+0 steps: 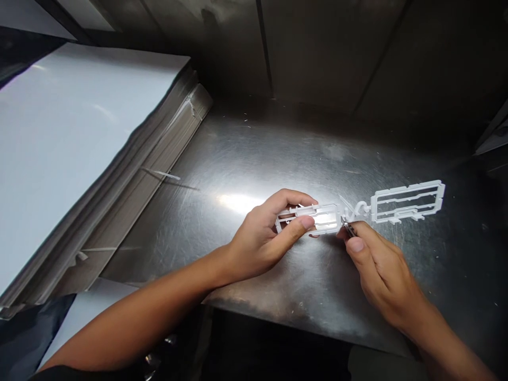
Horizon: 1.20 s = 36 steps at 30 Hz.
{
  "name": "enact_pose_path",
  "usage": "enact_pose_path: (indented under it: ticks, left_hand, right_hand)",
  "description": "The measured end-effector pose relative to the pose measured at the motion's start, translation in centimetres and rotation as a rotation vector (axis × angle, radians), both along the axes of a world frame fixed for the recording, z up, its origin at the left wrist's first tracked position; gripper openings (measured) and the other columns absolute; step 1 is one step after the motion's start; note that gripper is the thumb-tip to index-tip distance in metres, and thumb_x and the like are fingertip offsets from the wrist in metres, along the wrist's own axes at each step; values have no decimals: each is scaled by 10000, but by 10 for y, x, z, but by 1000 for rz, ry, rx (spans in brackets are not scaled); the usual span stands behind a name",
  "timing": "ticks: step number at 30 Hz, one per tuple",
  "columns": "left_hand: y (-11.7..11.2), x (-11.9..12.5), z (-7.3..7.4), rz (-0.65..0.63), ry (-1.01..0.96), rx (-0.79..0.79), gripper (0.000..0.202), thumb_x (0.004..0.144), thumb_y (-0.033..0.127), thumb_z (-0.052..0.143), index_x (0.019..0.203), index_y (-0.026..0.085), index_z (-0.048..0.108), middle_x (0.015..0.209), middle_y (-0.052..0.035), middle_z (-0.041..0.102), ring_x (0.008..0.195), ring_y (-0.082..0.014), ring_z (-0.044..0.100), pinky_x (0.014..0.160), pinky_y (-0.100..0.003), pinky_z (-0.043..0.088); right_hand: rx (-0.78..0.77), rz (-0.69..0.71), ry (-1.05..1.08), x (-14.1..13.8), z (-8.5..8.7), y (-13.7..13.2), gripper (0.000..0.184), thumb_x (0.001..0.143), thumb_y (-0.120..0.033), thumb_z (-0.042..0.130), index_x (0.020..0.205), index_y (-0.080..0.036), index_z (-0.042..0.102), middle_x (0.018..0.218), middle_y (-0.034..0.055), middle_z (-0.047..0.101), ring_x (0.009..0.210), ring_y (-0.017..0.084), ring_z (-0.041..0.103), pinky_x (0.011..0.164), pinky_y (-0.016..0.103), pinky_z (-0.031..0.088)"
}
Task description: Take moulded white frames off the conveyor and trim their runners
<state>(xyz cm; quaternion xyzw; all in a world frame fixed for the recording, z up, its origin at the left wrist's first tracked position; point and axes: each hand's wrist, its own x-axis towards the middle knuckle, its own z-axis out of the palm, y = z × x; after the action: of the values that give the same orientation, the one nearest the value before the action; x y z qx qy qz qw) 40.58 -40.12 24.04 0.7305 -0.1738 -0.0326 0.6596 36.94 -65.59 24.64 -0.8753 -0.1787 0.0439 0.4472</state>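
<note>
Over the table (238,164), left hand (264,235) is gripping one frame (338,217), right hand (379,262) a tool (348,228); second frame (408,214) is seemingly still hanging on.

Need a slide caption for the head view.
Left hand holds a white frame, right hand a metal-tipped tool near its end, above a metal table.

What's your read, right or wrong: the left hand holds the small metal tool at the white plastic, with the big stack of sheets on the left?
Wrong hand: the head view shows the right hand holding the small metal tool at the white plastic. The big stack of sheets is on the left, as you said.
</note>
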Motion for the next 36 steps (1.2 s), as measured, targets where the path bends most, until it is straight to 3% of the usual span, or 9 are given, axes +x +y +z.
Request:
enact_pose_path:
  ticks: [4, 10, 14, 17, 20, 24, 30, 33, 36]
  left_hand:
    - [4, 3, 1, -20, 6, 38, 239, 1118, 377, 772, 1247, 184, 717, 1030, -45, 815, 835, -163, 781, 694, -241, 588]
    - [10, 11, 16, 67, -92, 271, 358, 1165, 514, 679, 1343, 208, 737, 1105, -47, 836, 957, -201, 786, 789, -289, 563]
    - [-2, 12, 21, -101, -200, 499, 413, 1209, 539, 551, 1470, 252, 692, 1153, -38, 811, 937, -226, 759, 762, -314, 499]
    - [-9, 17, 17, -208, -245, 607, 404, 1216, 559, 501, 1396, 266, 711, 1154, -52, 755, 862, -228, 708, 710, -324, 439]
    - [-9, 22, 12, -274, -218, 500, 323, 1213, 492, 521, 1177, 228, 704, 1083, -50, 720, 870, -220, 677, 745, -331, 440]
    - [-7, 25, 9, -265, -133, 314, 291, 1184, 422, 593, 980, 217, 625, 889, -4, 683, 803, -185, 622, 718, -321, 402]
    - [-4, 26, 3, -152, 29, 38, 363, 1137, 539, 685, 972, 219, 636, 811, 11, 593, 713, -152, 539, 620, -289, 399]
    - [-1, 28, 1, -91, 100, -80, 433, 1071, 608, 781, 953, 216, 638, 836, 4, 598, 693, -137, 556, 582, -269, 437]
    - [-2, 28, -1, -53, 170, -242, 484, 974, 604, 910, 938, 208, 634, 870, -7, 658, 768, -145, 660, 669, -268, 551]
  right_hand:
    - [-77, -2, -130, 1, -4, 1, 389, 1319, -424, 385, 1053, -241, 602, 836, -27, 610, 658, 179, 591, 627, 322, 425]
    - [-224, 71, -266, -6, -14, 11, 438, 1330, -450, 336, 975, -250, 499, 841, -20, 609, 617, 173, 584, 592, 345, 392]
    - [-292, 131, -339, -13, -21, 19, 431, 1336, -421, 294, 1045, -231, 548, 835, -13, 615, 629, 184, 635, 597, 361, 406]
    - [-344, 158, -371, -17, -23, 23, 429, 1336, -408, 288, 1090, -210, 577, 832, -5, 626, 632, 195, 666, 583, 367, 404]
    - [-381, 169, -398, -19, -24, 26, 444, 1337, -416, 303, 1036, -215, 563, 789, -17, 593, 595, 188, 647, 555, 372, 381]
    - [-382, 178, -416, -16, -24, 25, 429, 1336, -413, 329, 1030, -222, 559, 777, -24, 576, 585, 183, 615, 559, 375, 374]
    - [-384, 197, -365, -1, -19, 13, 486, 1309, -585, 363, 1119, -211, 609, 909, 27, 638, 744, 235, 660, 651, 367, 430]
    - [-294, 184, -324, 2, -18, 8, 453, 1295, -598, 437, 1141, -219, 632, 937, 26, 664, 771, 235, 676, 670, 361, 464]
    - [-154, 102, -275, -1, -19, 7, 397, 1263, -612, 556, 1235, -238, 687, 1016, 30, 738, 818, 234, 732, 723, 356, 534]
